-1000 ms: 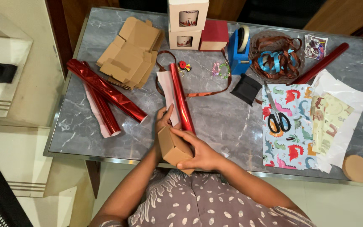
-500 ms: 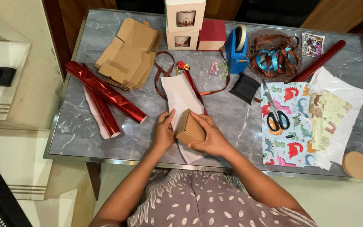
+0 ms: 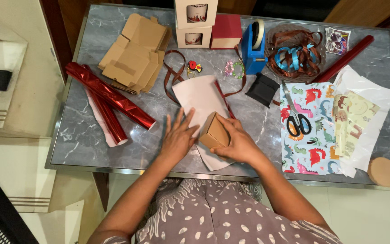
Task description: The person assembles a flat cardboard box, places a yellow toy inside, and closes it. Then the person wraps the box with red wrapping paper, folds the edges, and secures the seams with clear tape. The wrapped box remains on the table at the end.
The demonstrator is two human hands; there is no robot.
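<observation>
1. Head view: the right hand (image 3: 239, 145) grips a small brown box (image 3: 214, 131) resting on white-backed wrapping paper (image 3: 200, 97), near the tabletop's (image 3: 249, 119) front edge.
2. The left hand (image 3: 177, 138) presses flat, fingers spread, on the paper's left edge.
3. By my judgement, the box is placed but no side is folded or taped yet.

On the desk (image 3: 249, 122), a small box (image 3: 214, 132) sits on an unrolled sheet (image 3: 200, 97) near the front edge. Foil rolls (image 3: 109, 99) lie to its left, flattened cartons (image 3: 134, 54) far left, a tape dispenser (image 3: 254, 47) behind, scissors (image 3: 296, 119) on patterned paper (image 3: 310, 131) at right.
</observation>
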